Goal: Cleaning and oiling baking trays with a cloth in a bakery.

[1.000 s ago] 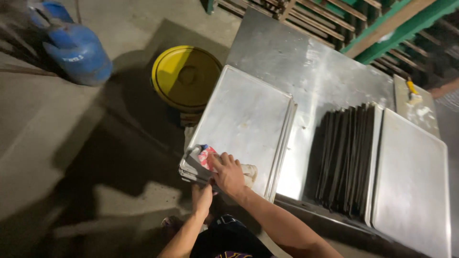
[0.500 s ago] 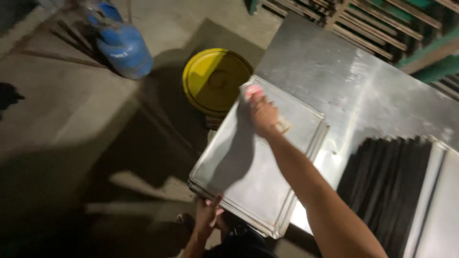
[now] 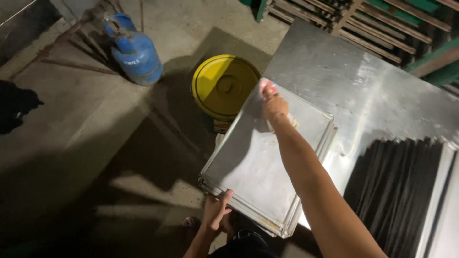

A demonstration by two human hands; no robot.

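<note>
Head view: we look down on a stack of metal trays (image 3: 258,167) lying on the near left corner of a steel tabletop (image 3: 363,91), the stack overhanging the tabletop edge toward us.

Our right hand (image 3: 275,106) is stretched out to the far corner of the top tray, palm down on its surface, fingers closed over a small pink-and-white pad or cloth (image 3: 267,86) (we cannot tell which). The hand presses this item flat against the tray.

Our left hand (image 3: 216,210) sits at the near corner of the stack, fingers curled over the tray edge and clamped on it, thumb side underneath and hidden.

To the right on the tabletop, a row of dark trays (image 3: 397,191) stands on edge, with a pale tray (image 3: 442,210) leaning at the right end.

On the concrete floor (image 3: 86,143), a yellow bucket lid (image 3: 224,86) sits just beside the far left edge of the stack. A blue gas cylinder (image 3: 134,50) lies further left, well apart from the bucket. Wooden pallets (image 3: 363,24) and green framing (image 3: 430,59) line the far side.
</note>
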